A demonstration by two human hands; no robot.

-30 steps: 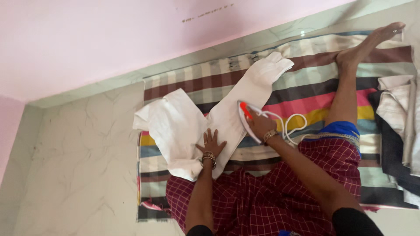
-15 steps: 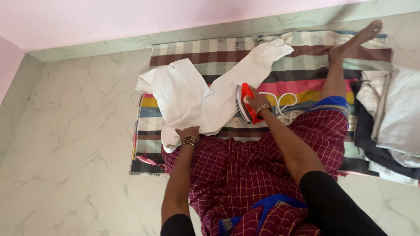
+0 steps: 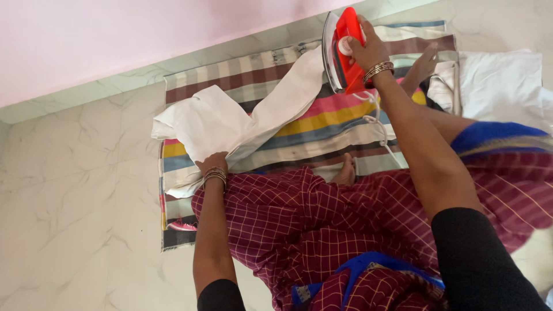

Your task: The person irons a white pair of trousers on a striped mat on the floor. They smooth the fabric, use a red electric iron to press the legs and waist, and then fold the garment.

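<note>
1. Sitting on the marble floor (image 3: 86, 190), the person is working over a striped cloth (image 3: 322, 121) spread against the base of the pink wall (image 3: 115, 40).
2. The right hand (image 3: 363, 46) is wrapping its grip around the handle of a red iron (image 3: 343, 52), holding it at the far end of the striped cloth with the soleplate turned sideways, facing left toward the white garment (image 3: 230, 124).
3. The left hand (image 3: 213, 164) is closing its grip on the near edge of the white garment, fingers curled over the fabric; the garment is lying diagonally across the striped cloth, its long narrow part reaching up to the iron.
4. A white cord (image 3: 377, 118) is trailing from the iron down across the stripes, beside the right forearm.
5. Risk, as a judgement: the soleplate is standing just beside the garment's narrow end, so it could scorch or crease the fabric if it is hot and lingers there; the looping cord could snag on the forearm or knee and jerk the iron.
6. A bare foot (image 3: 345, 170) is resting on the cloth near the lap, and a pile of pale clothes (image 3: 495, 80) is crowding the right side.
7. Open room is lying to the left, on bare floor; the wall is closing off the far edge, and the iron is working right beside that limit.
</note>
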